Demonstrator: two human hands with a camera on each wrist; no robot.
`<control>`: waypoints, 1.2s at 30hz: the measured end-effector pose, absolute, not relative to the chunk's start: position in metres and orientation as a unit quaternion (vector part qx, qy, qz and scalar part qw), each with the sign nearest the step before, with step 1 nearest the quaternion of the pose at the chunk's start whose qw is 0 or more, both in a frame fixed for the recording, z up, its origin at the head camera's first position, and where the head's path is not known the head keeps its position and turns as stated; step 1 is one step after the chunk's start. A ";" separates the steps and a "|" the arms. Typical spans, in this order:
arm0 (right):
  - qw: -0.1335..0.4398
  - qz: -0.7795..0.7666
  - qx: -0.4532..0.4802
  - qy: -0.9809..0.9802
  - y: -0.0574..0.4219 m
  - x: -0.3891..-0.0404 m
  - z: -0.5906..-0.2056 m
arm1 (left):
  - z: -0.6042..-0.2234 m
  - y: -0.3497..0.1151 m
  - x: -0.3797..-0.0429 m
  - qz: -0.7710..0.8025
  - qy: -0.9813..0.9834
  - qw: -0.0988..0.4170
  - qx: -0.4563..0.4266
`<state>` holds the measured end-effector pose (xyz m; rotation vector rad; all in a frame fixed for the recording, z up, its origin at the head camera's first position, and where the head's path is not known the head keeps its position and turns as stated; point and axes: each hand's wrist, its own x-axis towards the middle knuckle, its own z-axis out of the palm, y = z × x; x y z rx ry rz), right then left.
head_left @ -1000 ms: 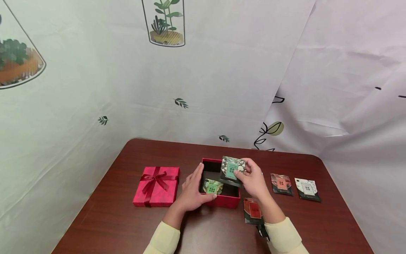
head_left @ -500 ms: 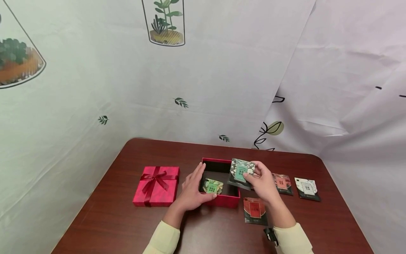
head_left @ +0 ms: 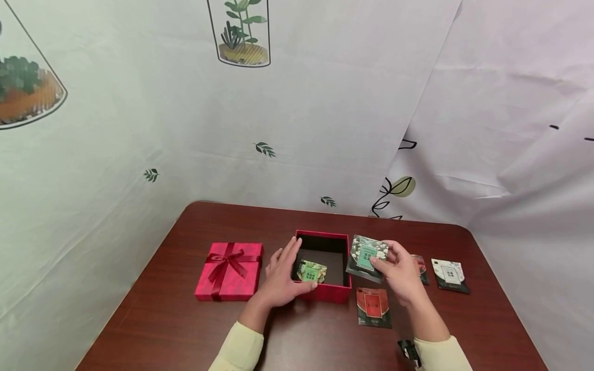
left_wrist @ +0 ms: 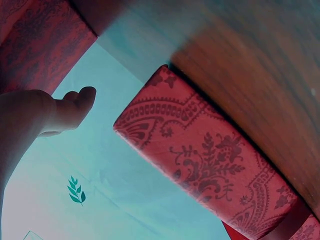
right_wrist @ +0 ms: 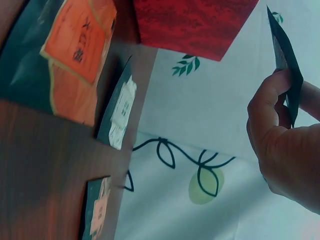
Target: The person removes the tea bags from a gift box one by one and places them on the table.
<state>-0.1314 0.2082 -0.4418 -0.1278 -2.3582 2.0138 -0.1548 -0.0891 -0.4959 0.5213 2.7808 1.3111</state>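
A red gift box [head_left: 325, 294] with a dark inside stands lidless on the table, a green tea sachet [head_left: 312, 272] lying in its front left part. My left hand [head_left: 284, 278] rests against the box's left side with fingers fairly straight, the thumb along the front edge. To the right of the box, my right hand [head_left: 400, 270] pinches a dark sachet with a teal label [head_left: 366, 257], thumb on the printed face. Edge-on, that sachet [right_wrist: 290, 65] shows raised off the table in the right wrist view.
The bow-tied red lid [head_left: 229, 273] lies left of the box. A red-label sachet [head_left: 373, 307] lies near the box's front right. Farther right are a partly covered orange-red sachet [head_left: 419, 265] and a white one [head_left: 450, 275]. Another pale-label sachet [right_wrist: 122, 112] appears in the right wrist view.
My right hand has moved right and slightly toward me with the teal-label sachet, from over the box to beside it. The left hand and the box stay put.
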 end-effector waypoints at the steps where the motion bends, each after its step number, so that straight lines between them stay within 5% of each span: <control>1: 0.019 0.649 -0.042 -0.759 0.210 -0.130 -0.442 | -0.496 -0.089 -0.155 0.421 0.891 0.012 0.168; 36: 0.018 0.599 -0.077 -0.796 0.259 -0.108 -0.464 | -0.496 -0.089 -0.156 0.423 0.891 0.017 0.164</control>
